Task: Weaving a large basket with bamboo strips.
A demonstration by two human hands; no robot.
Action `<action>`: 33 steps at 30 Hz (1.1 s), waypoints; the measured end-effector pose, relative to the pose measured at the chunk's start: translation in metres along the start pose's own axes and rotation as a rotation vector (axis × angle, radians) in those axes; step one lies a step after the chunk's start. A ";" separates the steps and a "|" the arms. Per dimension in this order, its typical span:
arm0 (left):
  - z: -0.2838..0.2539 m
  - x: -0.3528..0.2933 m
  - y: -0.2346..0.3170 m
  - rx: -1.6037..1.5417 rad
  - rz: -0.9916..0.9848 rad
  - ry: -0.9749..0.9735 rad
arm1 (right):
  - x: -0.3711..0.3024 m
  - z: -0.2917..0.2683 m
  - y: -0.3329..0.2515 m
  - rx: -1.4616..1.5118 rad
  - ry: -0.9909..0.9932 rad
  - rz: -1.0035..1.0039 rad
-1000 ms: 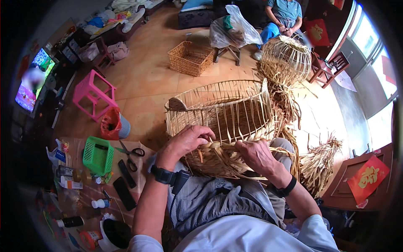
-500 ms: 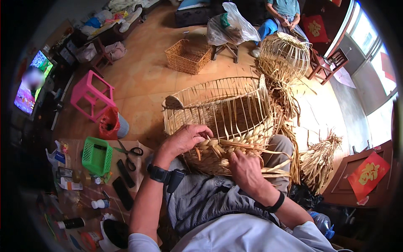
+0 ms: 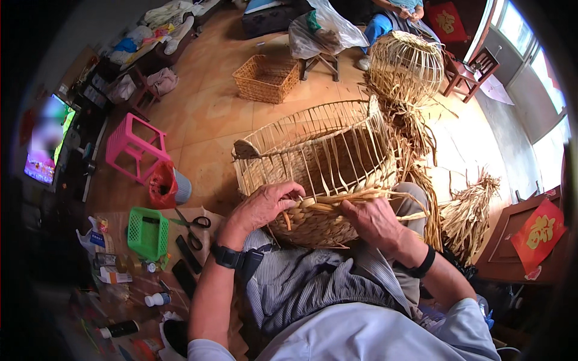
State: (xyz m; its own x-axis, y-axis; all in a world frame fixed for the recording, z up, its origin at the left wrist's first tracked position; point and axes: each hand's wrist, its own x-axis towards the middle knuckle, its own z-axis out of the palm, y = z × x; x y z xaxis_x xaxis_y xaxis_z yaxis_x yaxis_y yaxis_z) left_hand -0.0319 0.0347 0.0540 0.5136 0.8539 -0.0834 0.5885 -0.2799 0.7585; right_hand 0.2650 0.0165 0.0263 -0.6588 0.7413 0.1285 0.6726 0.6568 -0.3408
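Observation:
A partly woven straw basket [image 3: 316,231] rests tilted across my lap. Its lower wall is thickly braided, and thin upright stakes stand bare above the weave up to the rim. My left hand [image 3: 268,204] is closed at the near side, fingers curled over the top of the braid by the stakes. Farther right along the same edge, my right hand [image 3: 378,222] grips flat dried straw strands [image 3: 391,194], whose loose ends stick out to the right. The fingertips of my right hand are partly hidden by the hand itself.
Straw bundles [image 3: 469,210] lie to the right. Ahead stand a rectangular wicker basket [image 3: 268,78] and another unfinished basket [image 3: 404,63] by a seated person. On the left are a pink stool [image 3: 137,147], a red-lined bin [image 3: 164,186], a green crate [image 3: 147,233] and black scissors [image 3: 194,225].
My right hand has moved up and to the right along the braid, drawing the straw strands with it. My left hand stays at almost the same place on the basket.

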 end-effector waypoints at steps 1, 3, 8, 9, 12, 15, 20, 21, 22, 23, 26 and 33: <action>0.001 -0.001 0.000 0.012 -0.031 -0.011 | 0.002 -0.003 0.006 0.004 0.035 -0.021; 0.003 -0.001 -0.001 -0.084 -0.033 0.017 | 0.005 -0.009 0.014 0.032 0.059 -0.137; 0.004 0.004 -0.003 -0.111 -0.062 0.046 | 0.007 -0.008 0.020 0.021 -0.051 -0.044; 0.005 0.004 0.000 -0.116 -0.114 0.042 | 0.006 -0.006 0.021 0.015 -0.048 -0.041; 0.012 -0.005 0.019 0.266 0.008 0.212 | 0.005 0.002 0.021 0.012 0.008 -0.037; 0.037 -0.018 0.043 0.544 0.080 0.568 | 0.006 0.002 0.020 0.072 -0.059 0.016; 0.074 -0.016 0.047 0.385 0.056 0.535 | -0.002 -0.027 0.017 0.490 -0.320 0.208; 0.077 -0.016 0.045 0.385 0.058 0.537 | -0.005 -0.036 0.015 0.483 -0.340 0.229; 0.080 -0.014 0.042 0.360 0.057 0.559 | -0.011 -0.047 0.014 0.629 -0.451 0.250; 0.083 -0.014 0.040 0.333 0.055 0.582 | -0.016 -0.056 0.011 0.727 -0.606 0.331; 0.088 -0.014 0.038 0.418 0.040 0.620 | -0.040 -0.097 0.008 0.827 -0.632 0.263; 0.094 -0.007 0.036 0.508 0.054 0.683 | -0.109 -0.174 0.029 1.353 -0.315 0.497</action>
State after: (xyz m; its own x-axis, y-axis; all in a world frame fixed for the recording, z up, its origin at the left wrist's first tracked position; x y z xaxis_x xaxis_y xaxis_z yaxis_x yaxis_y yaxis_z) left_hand 0.0442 -0.0230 0.0211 0.1561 0.8652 0.4765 0.8666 -0.3515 0.3542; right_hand 0.4151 -0.0218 0.1650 -0.6235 0.6706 -0.4020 0.1436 -0.4072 -0.9020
